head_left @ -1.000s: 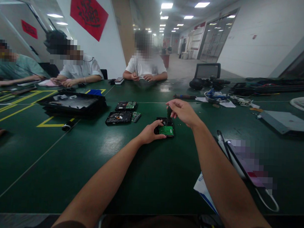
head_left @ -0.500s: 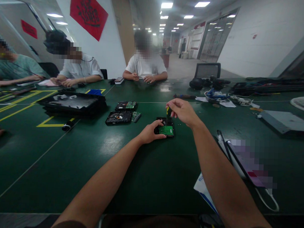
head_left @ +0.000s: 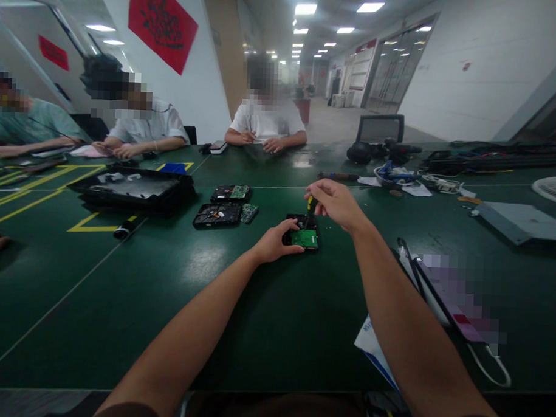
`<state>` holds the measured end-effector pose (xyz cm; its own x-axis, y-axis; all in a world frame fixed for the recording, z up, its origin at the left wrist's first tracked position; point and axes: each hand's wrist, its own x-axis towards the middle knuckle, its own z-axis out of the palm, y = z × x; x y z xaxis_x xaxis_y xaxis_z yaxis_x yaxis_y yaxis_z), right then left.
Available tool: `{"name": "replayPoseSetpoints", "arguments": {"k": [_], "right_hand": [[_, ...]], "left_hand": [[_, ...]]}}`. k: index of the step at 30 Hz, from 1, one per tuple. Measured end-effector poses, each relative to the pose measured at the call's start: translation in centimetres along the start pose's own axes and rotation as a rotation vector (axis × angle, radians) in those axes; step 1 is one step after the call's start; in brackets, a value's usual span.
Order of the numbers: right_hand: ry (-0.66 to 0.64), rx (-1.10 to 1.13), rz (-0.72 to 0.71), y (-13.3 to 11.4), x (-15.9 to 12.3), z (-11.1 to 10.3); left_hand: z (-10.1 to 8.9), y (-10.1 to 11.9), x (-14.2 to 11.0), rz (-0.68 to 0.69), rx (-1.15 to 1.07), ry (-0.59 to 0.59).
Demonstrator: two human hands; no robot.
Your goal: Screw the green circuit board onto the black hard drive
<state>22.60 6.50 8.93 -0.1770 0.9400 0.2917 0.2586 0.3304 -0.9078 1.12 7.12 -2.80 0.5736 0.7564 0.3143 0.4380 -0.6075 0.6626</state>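
Observation:
A hard drive [head_left: 311, 242] with a green circuit board lies on the table in front of me. My left hand [head_left: 277, 240] grips it from the left, with the thumb along its near edge and the fingers toward its far side. My right hand [head_left: 332, 201] is closed around a small yellow-and-black screwdriver [head_left: 311, 205], which points down at the drive. Its tip is too small to make out. Left of my hands lie a second hard drive [head_left: 217, 215], a third hard drive [head_left: 231, 193] behind it and a loose circuit board [head_left: 249, 213].
A black tray [head_left: 133, 188] stands to the left, near a dark cylinder [head_left: 124, 228]. Another screwdriver [head_left: 338, 176] and cables [head_left: 391, 175] lie farther back. On the right are a metal box [head_left: 524, 223] and a phone-like device [head_left: 457, 300]. Several people sit across the table.
The screwdriver's handle has shifted and tilted slightly to the right with my right hand. My left hand and the hard drive stay in place.

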Motion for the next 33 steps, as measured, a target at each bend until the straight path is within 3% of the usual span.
{"name": "replayPoseSetpoints", "arguments": {"k": [5,11,21,30,33], "right_hand": [[-0.029,-0.021,-0.018,0.24,0.07,0.00],[0.100,-0.166,-0.027,0.80,0.34,-0.19],[-0.053,-0.001,0.010,0.34,0.14,0.20],[0.067,-0.168,0.021,0.49,0.19,-0.24],[0.024,-0.106,0.032,0.44,0.15,-0.13]], "left_hand": [[-0.05,0.12,0.02,-0.016,0.007,-0.003],[-0.07,0.08,0.05,-0.019,0.003,-0.013],[0.16,-0.19,0.08,-0.016,-0.006,0.001],[-0.04,0.09,0.07,-0.024,-0.010,-0.010],[-0.08,0.15,0.07,-0.025,0.000,-0.009]]}}
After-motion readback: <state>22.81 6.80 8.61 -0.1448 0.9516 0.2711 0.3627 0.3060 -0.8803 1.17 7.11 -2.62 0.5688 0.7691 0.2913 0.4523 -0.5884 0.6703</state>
